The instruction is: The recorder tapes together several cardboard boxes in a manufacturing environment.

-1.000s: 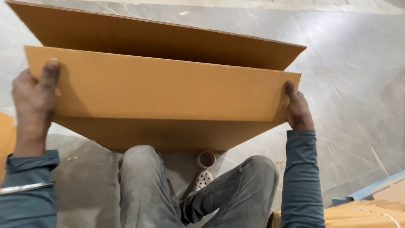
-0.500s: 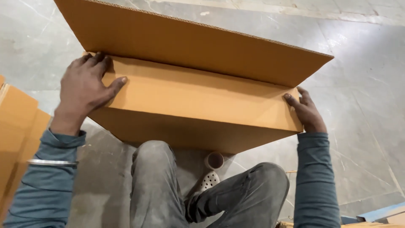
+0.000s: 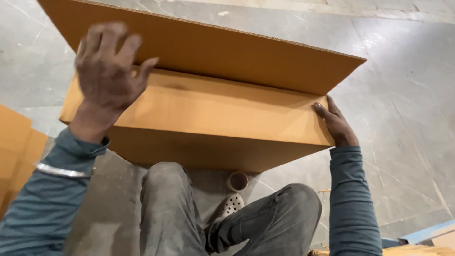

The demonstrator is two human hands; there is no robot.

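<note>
**What we cannot make out**

Our left hand (image 3: 110,68) is smeared by motion blur, so we cannot tell whether its fingers touch the cardboard box (image 3: 199,118) or hover above it. The box's far flap (image 3: 199,52) runs off the top edge. Our right hand (image 3: 335,122) shows only its back; the fingertips hide behind the near flap's end. The box and our knees cover most of the small brown cup (image 3: 237,180) and perforated white shoe (image 3: 231,205).

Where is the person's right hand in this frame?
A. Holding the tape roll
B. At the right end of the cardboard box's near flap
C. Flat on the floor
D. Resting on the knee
B: the right hand presses the right end of the cardboard box flap.
</note>
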